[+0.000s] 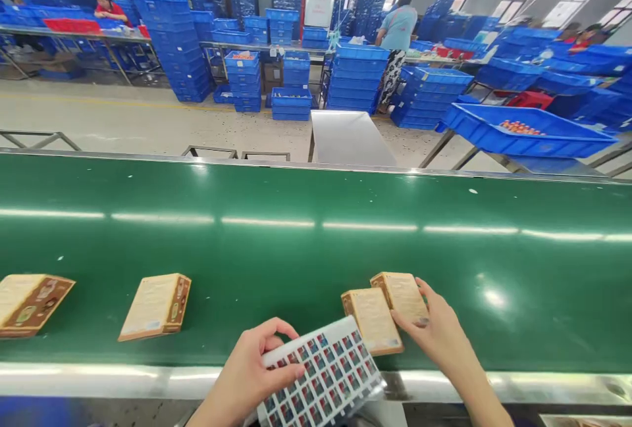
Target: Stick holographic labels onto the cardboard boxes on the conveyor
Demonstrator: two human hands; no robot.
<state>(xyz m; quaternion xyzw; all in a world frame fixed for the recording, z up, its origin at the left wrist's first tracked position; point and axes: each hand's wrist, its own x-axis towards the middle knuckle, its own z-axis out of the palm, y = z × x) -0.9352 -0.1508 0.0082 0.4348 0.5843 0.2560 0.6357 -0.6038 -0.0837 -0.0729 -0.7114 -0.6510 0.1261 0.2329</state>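
My left hand grips a white sheet of small stickers, printed in rows of dark red and blue squares, over the near edge of the belt. The thumb lies on top of the sheet. On the green belt, my right hand has its thumb and fingers around a tan cardboard box. A second tan box lies against it on the left, partly behind the sheet's upper corner. Further left lie another box with a brown printed side and one more box cut by the frame's edge.
The green conveyor belt runs across the view, with a metal rail on the near side. Beyond it stand a metal table, a blue tray of orange items and stacked blue crates. A person stands at the far bench.
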